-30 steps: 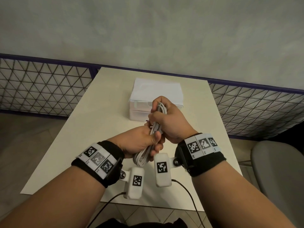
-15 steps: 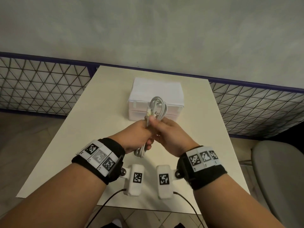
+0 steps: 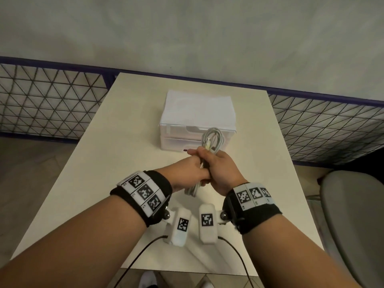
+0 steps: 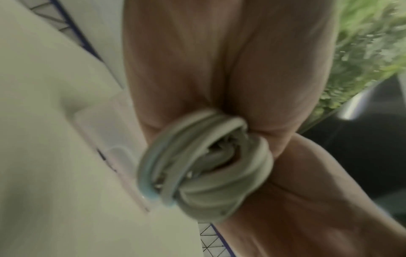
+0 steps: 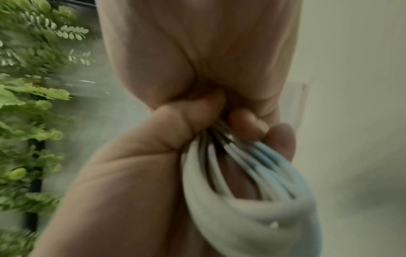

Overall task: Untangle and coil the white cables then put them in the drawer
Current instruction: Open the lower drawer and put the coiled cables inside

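A coiled white cable [image 3: 213,139] is held above the table, both hands wrapped round its middle. My left hand [image 3: 193,167] grips it from the left and my right hand [image 3: 220,166] from the right, the two pressed together. One loop sticks up past the fingers in front of the drawer box [image 3: 182,113]; another loop [image 3: 192,189] hangs below the hands. The left wrist view shows the cable bundle [image 4: 204,165] squeezed between the palms. The right wrist view shows the cable strands [image 5: 246,182] under curled fingers [image 5: 248,125]. Both drawers of the white box look closed.
The white table [image 3: 116,163] has the two-drawer box at its far middle. A wire-mesh fence [image 3: 41,100] runs behind the table. A grey chair [image 3: 353,215] stands at the right. Green foliage [image 5: 28,104] shows in the right wrist view.
Both hands have carried the coil forward and to the right, toward the drawer box. The right hand has come down from over the coil's top and now grips its middle, baring the top loop.
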